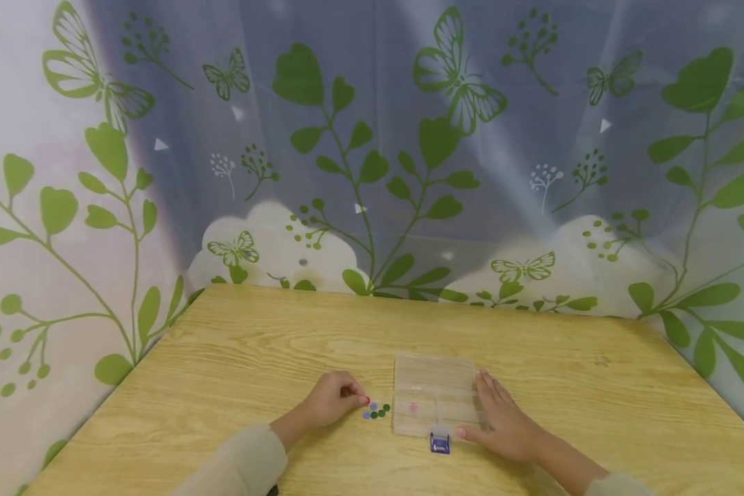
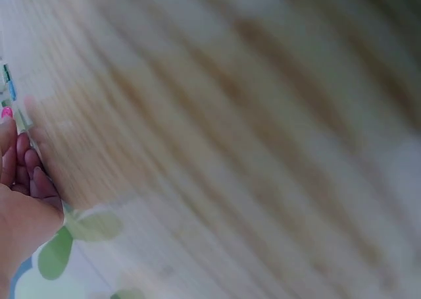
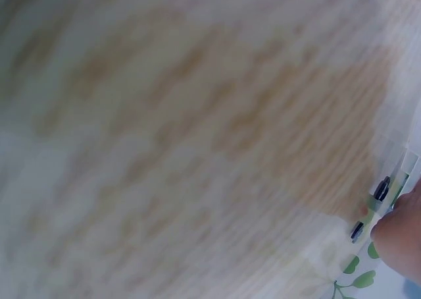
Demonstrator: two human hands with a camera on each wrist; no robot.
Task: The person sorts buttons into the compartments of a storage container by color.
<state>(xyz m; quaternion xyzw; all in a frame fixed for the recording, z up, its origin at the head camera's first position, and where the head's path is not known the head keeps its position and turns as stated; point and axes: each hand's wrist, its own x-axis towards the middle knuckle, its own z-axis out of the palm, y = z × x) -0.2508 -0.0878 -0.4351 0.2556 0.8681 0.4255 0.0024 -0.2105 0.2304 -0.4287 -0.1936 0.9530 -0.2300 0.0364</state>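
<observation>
Between thumb and forefinger, my left hand pinches a small red disc, which shows bright pink in the left wrist view. Just right of those fingertips lie several small discs, some green and some blue. A clear plastic compartment box stands beside them, with a pinkish disc inside its front left compartment. Against the box's right side rests my right hand, fingers straight and thumb near the front edge. A dark blue piece is at the box's front.
The wooden table reaches back to a curtain printed with green leaves and butterflies. Its left and right edges also meet the printed cloth. Both wrist views mostly show blurred tabletop.
</observation>
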